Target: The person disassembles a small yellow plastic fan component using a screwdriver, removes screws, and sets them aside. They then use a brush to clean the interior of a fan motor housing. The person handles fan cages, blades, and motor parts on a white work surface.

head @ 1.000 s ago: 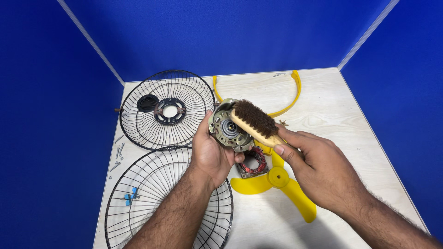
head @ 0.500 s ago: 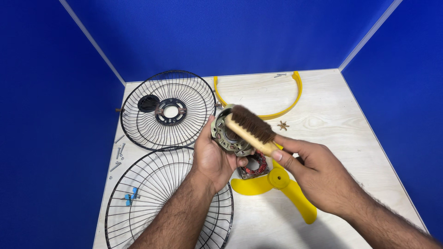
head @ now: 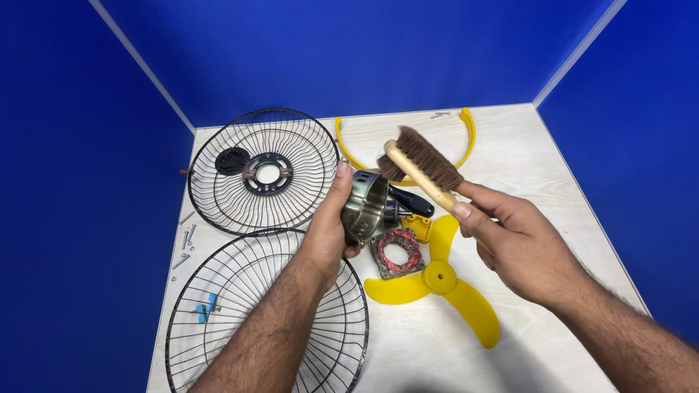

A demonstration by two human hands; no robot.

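Observation:
My left hand (head: 326, 233) grips a round brass-coloured metal motor housing (head: 366, 207), turned on its side over the table. My right hand (head: 518, 244) holds a wooden-handled brush (head: 424, 164) with brown bristles, raised just above and to the right of the housing, not touching it. Below the housing lies a square stator with copper windings (head: 397, 252) next to a yellow three-blade fan propeller (head: 441, 280). A black-handled tool (head: 412, 201) lies just behind the housing.
Two black wire fan grilles lie on the left: the rear one (head: 263, 171) with a metal centre ring, the near one (head: 266, 314) holding small blue pieces (head: 204, 308). A yellow curved rim (head: 466, 138) sits at the back. Loose screws (head: 186, 244) lie along the left edge. Blue walls surround the table.
The brush has lifted off the housing and moved up and right. My left hand has turned the housing so that its side faces up.

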